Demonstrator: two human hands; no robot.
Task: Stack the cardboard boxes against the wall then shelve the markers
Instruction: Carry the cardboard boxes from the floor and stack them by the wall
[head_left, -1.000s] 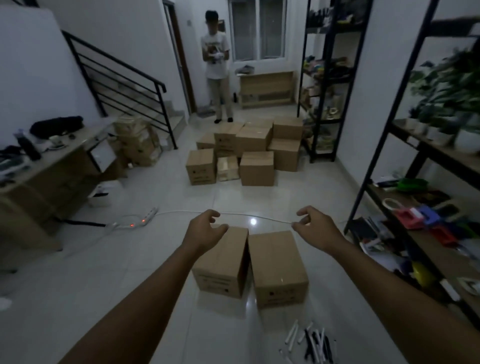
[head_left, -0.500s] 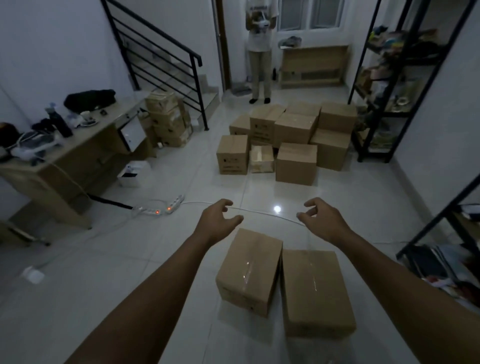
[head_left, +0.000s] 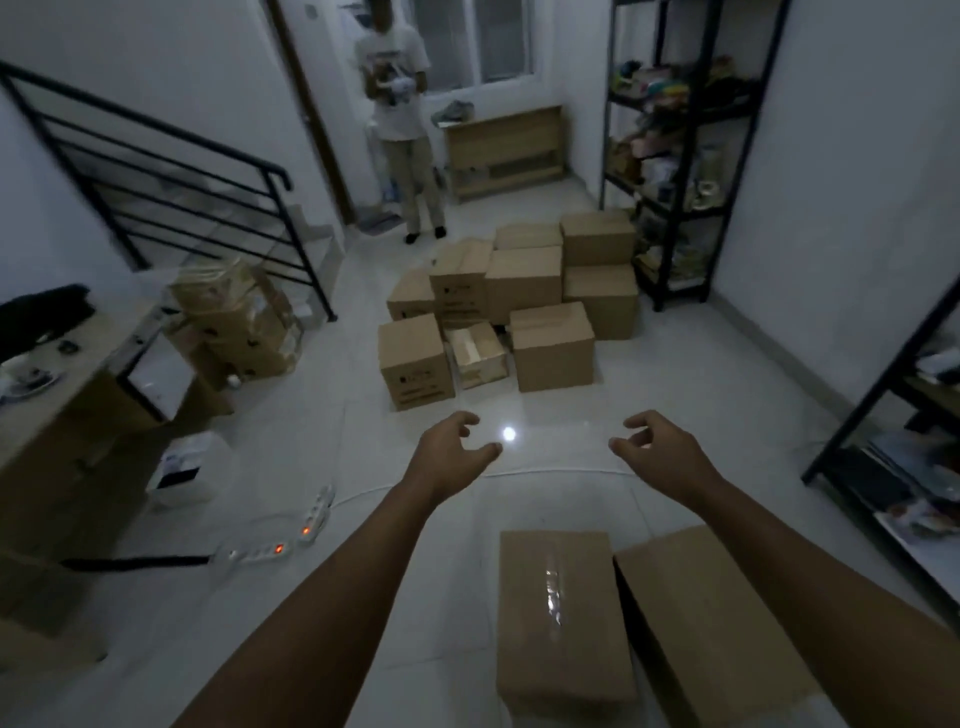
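Head view: left hand and right hand at frame centre, fingers loosely spread, holding nothing. Since a second ago both have moved past the two near boxes, now lower right, toward the box pile at upper centre (likely the next pickup). Markers have dropped out of frame; stacking not yet started.

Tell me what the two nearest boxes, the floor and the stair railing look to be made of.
Left near box: brown matte cardboard, a glossy clear tape strip glinting along its top.
Right near box: the same plain cardboard.
Floor: likely glazed white tile; it mirrors a lamp.
Stair railing: seemingly black-painted metal bars.
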